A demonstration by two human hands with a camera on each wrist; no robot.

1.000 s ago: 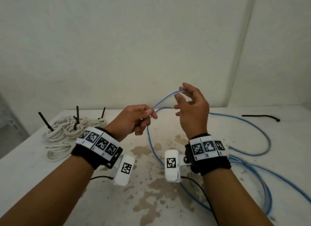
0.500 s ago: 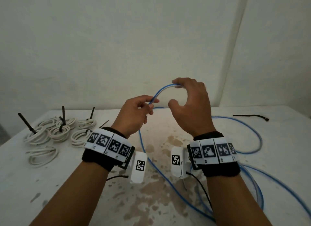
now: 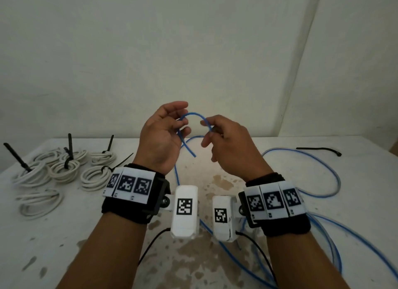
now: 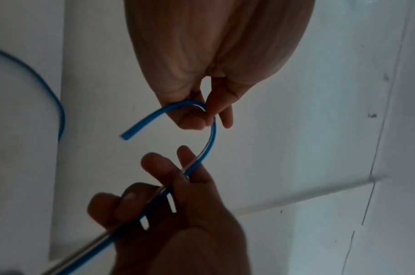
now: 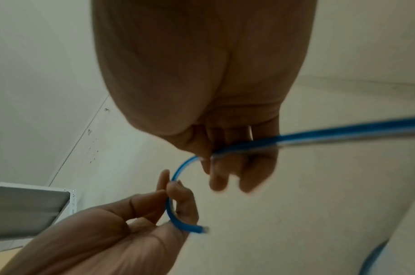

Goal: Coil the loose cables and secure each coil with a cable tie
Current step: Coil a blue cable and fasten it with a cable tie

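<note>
A long blue cable arcs in the air between my two hands above the table. My left hand pinches it close to its cut end, which pokes down and right at the free end. My right hand pinches the cable a short span farther along. In the left wrist view the left hand pinches the bend of the cable, and the cable runs on across the right hand's fingers. In the right wrist view the right hand holds the cable.
The rest of the blue cable lies in loose loops over the right of the stained white table. Several white coils with black ties sit at the left, one white coil nearer me. A loose black cable tie lies far right.
My left hand has risen and turned, my right hand has dropped level with it, and the cable arc between them has become short and tight. The cut end now sticks out below the left hand.
</note>
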